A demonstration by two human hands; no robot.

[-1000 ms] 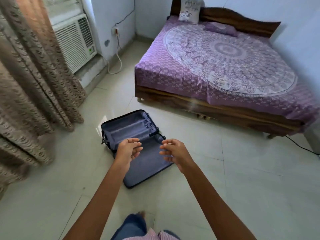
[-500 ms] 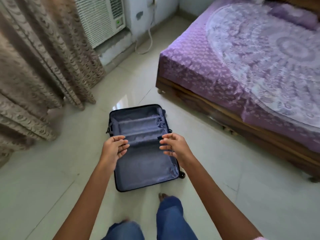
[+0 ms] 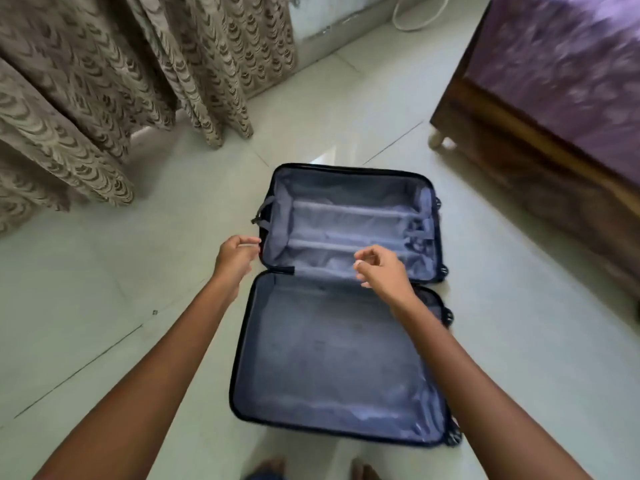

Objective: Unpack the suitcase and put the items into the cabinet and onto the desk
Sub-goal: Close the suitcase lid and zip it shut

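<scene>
A dark blue suitcase (image 3: 341, 362) lies flat and wide open on the tiled floor, showing grey-blue lining in both halves. I see no items inside either half. My left hand (image 3: 235, 259) hovers at the left edge of the far half, near the hinge, fingers loosely curled and holding nothing. My right hand (image 3: 381, 270) hangs above the hinge line over the far half, fingers bent and apart, also holding nothing. The cabinet and the desk are outside the view.
A wooden bed with a purple patterned cover (image 3: 561, 74) stands at the right, its leg (image 3: 437, 138) near the suitcase. Brown patterned curtains (image 3: 114, 74) hang to the floor at the left. A white cable (image 3: 415, 19) loops at the back wall. My feet (image 3: 273, 469) show below.
The view has come closer and tilted down over the suitcase. Both hands have shifted toward the hinge, the left one out to the case's left edge. The suitcase has stayed open.
</scene>
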